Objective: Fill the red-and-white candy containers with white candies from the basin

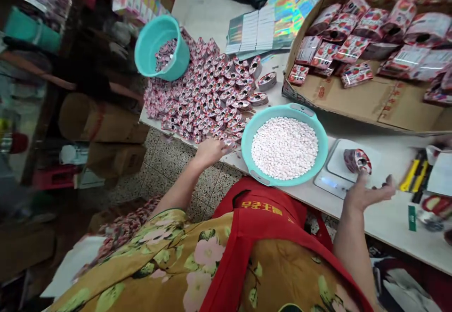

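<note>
The printed packet (pixel 357 161) sits on the white scale (pixel 323 180) by the surface's (pixel 384 215) near edge, with the right hand (pixel 369 194) at its near side, fingers spread apart, though I cannot tell whether the thumb touches it. Left along that edge stands 1 turquoise basin (pixel 322 144) of white pieces (pixel 284 148), and past it the left hand (pixel 212 152) bends its fingers at the heap of packets (pixel 201 100); whether they grip 1, I cannot tell. Farther out, 1 turquoise bucket (pixel 181 57) stands near the surface's left edge, and 1 cardboard box (pixel 339 97) of packets lies behind the scale.
</note>
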Tool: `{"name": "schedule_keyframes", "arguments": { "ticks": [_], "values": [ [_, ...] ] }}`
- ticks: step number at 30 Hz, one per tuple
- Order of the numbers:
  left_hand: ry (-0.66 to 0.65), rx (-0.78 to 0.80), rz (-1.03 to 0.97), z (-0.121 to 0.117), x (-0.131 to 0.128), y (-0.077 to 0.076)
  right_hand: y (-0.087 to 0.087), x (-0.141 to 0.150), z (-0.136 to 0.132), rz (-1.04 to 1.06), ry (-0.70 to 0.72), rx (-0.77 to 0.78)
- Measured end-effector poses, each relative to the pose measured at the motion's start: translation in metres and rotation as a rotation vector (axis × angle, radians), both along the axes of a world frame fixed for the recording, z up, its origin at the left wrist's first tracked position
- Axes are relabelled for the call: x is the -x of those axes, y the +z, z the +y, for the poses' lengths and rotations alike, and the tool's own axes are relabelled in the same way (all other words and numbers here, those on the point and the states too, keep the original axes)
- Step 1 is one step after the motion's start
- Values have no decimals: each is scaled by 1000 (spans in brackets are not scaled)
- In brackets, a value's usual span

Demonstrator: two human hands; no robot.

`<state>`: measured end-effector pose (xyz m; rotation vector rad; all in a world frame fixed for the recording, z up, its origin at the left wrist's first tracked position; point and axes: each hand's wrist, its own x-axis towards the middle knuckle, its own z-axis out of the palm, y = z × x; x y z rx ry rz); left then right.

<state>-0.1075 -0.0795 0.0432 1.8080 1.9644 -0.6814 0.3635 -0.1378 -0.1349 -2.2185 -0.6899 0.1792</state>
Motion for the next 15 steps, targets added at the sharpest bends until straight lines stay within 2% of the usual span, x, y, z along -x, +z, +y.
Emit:
{"name": "schedule_keyframes", "arguments": {
  "ticks": [2, 4, 6, 7, 9, 11, 13, 15],
  "values": [
    [13, 114, 29, -13, 16, -35, 10, 1, -14, 29, -55, 47],
    [52, 133, 45, -24, 19, -69, 19, 0, -23, 83, -94, 80],
    [102, 96, 56, -32, 18, -93, 23, -6, -30, 104, -121, 90],
    [132, 61, 51, -34, 18, -100, 25, -11, -34, 101, -132, 84],
    [217, -46, -18, -35, 20, -102, 25, -22, -44, 88, -159, 51],
    [412, -206, -242, -28, 20, -92, 23, -32, -55, 94, -195, 5],
    [692, -282, -650, -11, 10, -76, 19, -39, -66, 138, -212, -42],
    [975, -176, -1114, 11, -15, -61, 15, -42, -72, 209, -199, -89]
  ]
}}
